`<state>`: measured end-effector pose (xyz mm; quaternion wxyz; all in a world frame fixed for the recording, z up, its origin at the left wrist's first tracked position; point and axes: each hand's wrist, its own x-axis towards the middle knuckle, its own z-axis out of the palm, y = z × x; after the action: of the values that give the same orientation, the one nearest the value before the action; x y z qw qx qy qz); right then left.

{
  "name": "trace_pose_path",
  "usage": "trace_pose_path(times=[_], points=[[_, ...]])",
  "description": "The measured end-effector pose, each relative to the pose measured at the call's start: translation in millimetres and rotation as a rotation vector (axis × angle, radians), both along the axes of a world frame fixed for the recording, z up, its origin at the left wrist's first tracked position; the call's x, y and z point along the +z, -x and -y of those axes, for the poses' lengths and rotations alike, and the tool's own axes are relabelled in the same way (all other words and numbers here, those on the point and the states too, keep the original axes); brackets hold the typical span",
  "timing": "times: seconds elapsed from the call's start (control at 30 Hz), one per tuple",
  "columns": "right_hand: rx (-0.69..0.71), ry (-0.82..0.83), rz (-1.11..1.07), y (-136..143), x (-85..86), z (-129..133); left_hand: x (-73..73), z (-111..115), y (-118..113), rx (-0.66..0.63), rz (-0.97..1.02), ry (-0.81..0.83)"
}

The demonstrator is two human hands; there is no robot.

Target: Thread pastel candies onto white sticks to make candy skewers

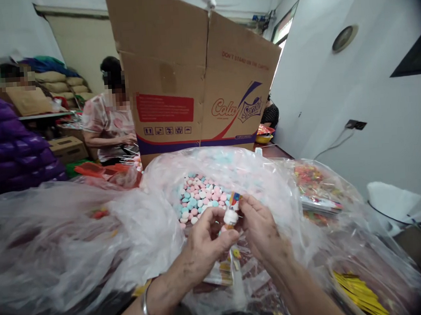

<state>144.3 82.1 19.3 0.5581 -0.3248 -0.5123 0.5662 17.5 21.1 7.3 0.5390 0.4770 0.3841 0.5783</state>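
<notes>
My left hand (205, 241) pinches a small white rounded piece (231, 217) between thumb and fingers; its exact kind does not show. My right hand (262, 225) is close beside it, its fingers closed on a small printed packet (235, 200) in yellow, red and blue. The packet stands just above the white piece, and I cannot tell whether they are joined. Behind the hands lies a large clear plastic bag (272, 187), opened on many pink, blue and white candy-like discs (202, 196). Below the hands, a small yellow figure (236, 254) and printed wrappers (221, 274) lie on plastic.
A tall cardboard box (166, 74) stands behind the bag. Crumpled clear plastic (66, 247) covers the left side. To the right are a bag of colourful pieces (310, 180) and a container of yellow packets (359, 291). A co-worker (106, 118) sits behind, at left.
</notes>
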Motion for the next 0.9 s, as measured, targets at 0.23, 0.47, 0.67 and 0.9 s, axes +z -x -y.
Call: trace_pose_path(times=[0.23,0.47,0.67,0.9], points=[[0.382,0.250,-0.507,-1.9,1.7,-15.9,-7.6,12.2,-21.3,-0.083,0.160,0.181],[0.522,0.123,-0.632,7.4,5.8,-11.6,-35.5,8.9,-37.8,0.030,0.160,0.081],[0.521,0.125,-0.648,15.3,5.9,-10.8,-33.4,10.7,-39.9,0.071,0.219,0.126],[0.505,0.149,-0.638,20.8,-1.7,-19.1,-33.8,9.7,-33.3,0.140,0.125,0.076]])
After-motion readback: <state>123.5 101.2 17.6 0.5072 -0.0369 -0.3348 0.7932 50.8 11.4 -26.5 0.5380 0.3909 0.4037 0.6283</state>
